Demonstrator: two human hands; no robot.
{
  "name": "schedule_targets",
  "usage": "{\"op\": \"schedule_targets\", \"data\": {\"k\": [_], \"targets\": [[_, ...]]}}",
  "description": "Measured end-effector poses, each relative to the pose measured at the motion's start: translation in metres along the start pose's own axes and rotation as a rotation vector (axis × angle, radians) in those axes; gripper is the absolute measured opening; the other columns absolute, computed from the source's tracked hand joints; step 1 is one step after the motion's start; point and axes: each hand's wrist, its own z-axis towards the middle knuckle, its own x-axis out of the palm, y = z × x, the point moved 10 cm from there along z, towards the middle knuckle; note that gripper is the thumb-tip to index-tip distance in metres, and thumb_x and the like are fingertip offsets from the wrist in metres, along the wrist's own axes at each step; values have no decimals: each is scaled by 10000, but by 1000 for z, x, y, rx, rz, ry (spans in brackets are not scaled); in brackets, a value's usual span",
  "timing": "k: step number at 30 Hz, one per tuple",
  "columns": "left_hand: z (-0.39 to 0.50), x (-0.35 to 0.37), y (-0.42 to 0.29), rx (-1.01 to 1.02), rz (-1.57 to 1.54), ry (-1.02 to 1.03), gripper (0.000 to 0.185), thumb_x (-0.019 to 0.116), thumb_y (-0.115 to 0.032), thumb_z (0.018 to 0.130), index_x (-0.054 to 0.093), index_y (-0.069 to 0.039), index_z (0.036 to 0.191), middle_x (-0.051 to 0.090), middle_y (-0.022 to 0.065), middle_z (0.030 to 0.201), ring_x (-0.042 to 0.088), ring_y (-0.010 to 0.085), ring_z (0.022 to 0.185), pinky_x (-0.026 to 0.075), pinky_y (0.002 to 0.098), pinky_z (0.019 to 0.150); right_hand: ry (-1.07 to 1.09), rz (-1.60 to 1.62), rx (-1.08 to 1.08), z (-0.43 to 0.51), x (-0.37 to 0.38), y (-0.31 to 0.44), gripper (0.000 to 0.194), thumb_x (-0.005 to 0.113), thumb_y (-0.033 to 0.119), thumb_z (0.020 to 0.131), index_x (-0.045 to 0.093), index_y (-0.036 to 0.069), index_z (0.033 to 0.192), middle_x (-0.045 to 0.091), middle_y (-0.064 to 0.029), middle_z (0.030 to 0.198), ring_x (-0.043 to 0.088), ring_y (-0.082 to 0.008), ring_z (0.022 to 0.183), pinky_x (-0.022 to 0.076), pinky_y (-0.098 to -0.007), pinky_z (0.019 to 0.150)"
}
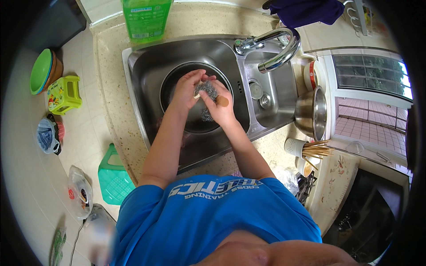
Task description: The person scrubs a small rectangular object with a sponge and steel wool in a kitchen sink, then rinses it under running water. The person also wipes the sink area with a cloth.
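Note:
My left hand [188, 87] and my right hand [220, 105] meet above a dark round pan [191, 121] in the large stainless-steel sink basin [149, 78]. A grey steel-wool scrubber [207, 88] is bunched between them, gripped by the right hand. More steel wool [206, 115] shows below the right palm. At the right thumb a tan rounded piece [222, 101] sticks out, perhaps a wooden handle end. A small pale edge [196, 95] shows beside the left palm. The left fingers curve around the far side, partly hidden, so their hold is unclear.
The chrome faucet [278, 63] arches over the smaller basin [279, 106]. A green container [146, 21] stands behind the sink. To the right are a steel bowl [308, 113] and a white holder [294, 147] of chopsticks. A teal stool [114, 183] stands on the floor at left.

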Motion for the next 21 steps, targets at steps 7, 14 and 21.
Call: {"op": "schedule_targets", "data": {"k": [7, 14, 21], "targets": [[2, -6, -1, 59, 48, -45, 83, 580, -50, 917, 619, 6, 962, 640, 89, 853, 638, 186, 775, 545, 309, 718, -65, -116, 51, 6, -6, -13, 173, 667, 86, 824, 629, -37, 939, 613, -171, 886, 603, -341, 823, 474, -366, 744], [1, -24, -14, 201, 166, -205, 110, 601, -89, 914, 589, 9, 963, 615, 90, 836, 669, 205, 723, 567, 310, 655, -15, -108, 24, -22, 2, -6, 171, 686, 53, 803, 618, -38, 931, 593, -155, 868, 595, -324, 798, 475, -355, 725], [-4, -33, -33, 360, 298, -318, 176, 630, -113, 896, 583, 24, 997, 612, 99, 828, 669, 203, 685, 572, 307, 604, -62, -107, 57, -27, -6, -8, 171, 698, 68, 803, 626, -33, 921, 589, -144, 842, 591, -293, 772, 470, -327, 711]]}}
